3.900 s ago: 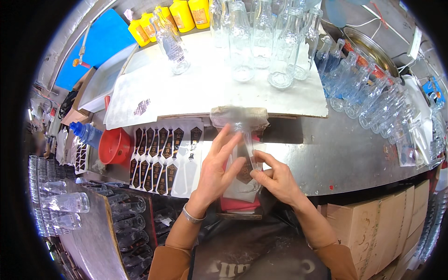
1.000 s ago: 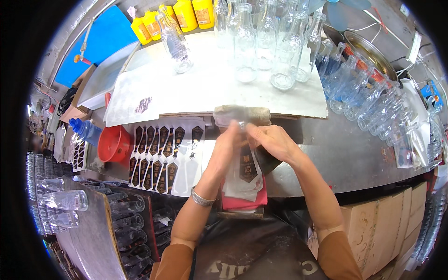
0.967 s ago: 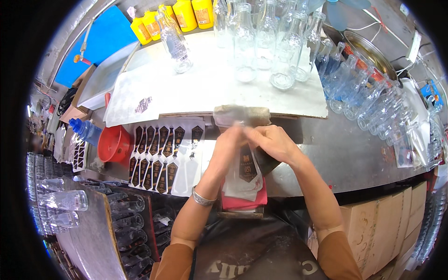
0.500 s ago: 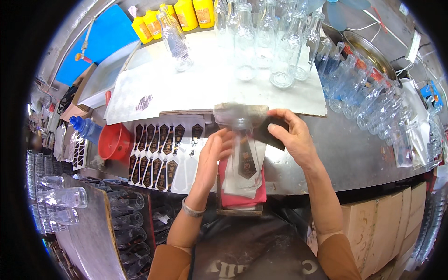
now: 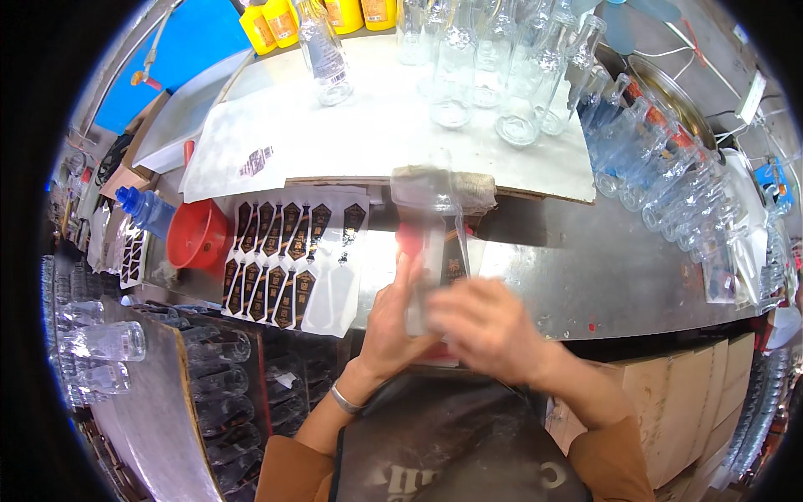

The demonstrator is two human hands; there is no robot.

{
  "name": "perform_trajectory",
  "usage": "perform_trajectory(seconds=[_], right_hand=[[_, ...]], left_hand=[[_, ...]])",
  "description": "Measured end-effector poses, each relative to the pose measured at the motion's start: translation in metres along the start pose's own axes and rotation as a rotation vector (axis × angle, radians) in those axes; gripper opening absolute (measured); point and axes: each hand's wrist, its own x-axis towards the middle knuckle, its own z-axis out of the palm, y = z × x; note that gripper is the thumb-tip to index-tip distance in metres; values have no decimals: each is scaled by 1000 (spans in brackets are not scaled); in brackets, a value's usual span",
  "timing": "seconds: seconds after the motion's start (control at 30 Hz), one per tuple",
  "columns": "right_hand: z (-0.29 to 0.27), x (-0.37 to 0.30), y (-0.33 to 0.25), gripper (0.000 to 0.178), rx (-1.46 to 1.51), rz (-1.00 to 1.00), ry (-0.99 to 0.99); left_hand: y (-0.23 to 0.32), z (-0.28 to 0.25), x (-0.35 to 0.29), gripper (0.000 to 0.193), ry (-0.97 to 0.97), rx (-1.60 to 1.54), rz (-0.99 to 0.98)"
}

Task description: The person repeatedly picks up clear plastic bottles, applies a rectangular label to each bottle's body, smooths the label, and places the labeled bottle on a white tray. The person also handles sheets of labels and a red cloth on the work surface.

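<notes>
A clear glass bottle [image 5: 424, 222], smeared by motion, lies lengthwise in front of me, its wide end away from me. Along its right side shows a black pointed label [image 5: 455, 261] with orange print. My left hand [image 5: 391, 325] is closed round the bottle's near left part, fingers reaching up along it. Over the near end, my right hand [image 5: 485, 326] is blurred; its fingers and anything in them cannot be made out. Behind the bottle is a worn cloth-wrapped pad [image 5: 475, 192]. A sheet of similar black labels [image 5: 272, 263] lies to the left.
Several clear bottles [image 5: 452, 84] stand on the white-covered raised board [image 5: 385, 125]; more lean at the right. A red bowl [image 5: 198, 236] and a blue bottle [image 5: 146, 211] sit left on the metal table [image 5: 577, 284]. Cardboard boxes [image 5: 669, 402] stand below right.
My right hand has moved down and left to the bottle's near end; the dark piece it held no longer shows. The bottle has shifted, and my left hand now grips it lower.
</notes>
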Motion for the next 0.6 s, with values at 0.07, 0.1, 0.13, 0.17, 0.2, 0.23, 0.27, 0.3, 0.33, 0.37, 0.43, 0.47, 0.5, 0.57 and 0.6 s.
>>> perform_trajectory(seconds=[0.07,0.1,0.13,0.17,0.2,0.23,0.27,0.3,0.33,0.37,0.43,0.47,0.5,0.57,0.6], right_hand=[[1,-12,-24,19,239,99,-121],[-1,-9,-21,18,196,138,-120],[-4,-1,-11,17,152,178,-120],[-11,10,2,16,106,221,-112],[-12,21,24,16,36,231,30],[-10,33,50,16,-29,238,171],[-12,44,66,24,-84,258,283],[-14,43,67,24,-91,239,294],[-18,42,68,25,-97,220,306],[-12,33,60,27,-32,159,221],[-1,-6,25,31,103,120,37],[-3,-14,10,31,224,114,-17],[-8,-19,2,30,300,159,-95],[-8,-18,5,27,254,241,-105],[-8,-4,20,26,137,270,-38]], left_hand=[[-2,2,2,111,40,-2,72],[-2,2,2,112,30,-13,56],[-1,1,1,114,-1,20,25],[6,-3,3,116,-38,56,0],[10,-4,4,119,-72,93,-22],[9,-3,4,119,-81,34,-51],[9,-3,4,119,-79,35,-50],[8,-2,4,119,-76,36,-48],[9,-2,4,119,-74,37,-47],[7,-2,3,116,-42,64,-25],[6,0,3,111,19,104,27],[4,2,2,110,48,99,46],[6,3,1,109,61,94,66],[15,4,1,108,65,156,80],[22,3,3,112,37,182,63]])
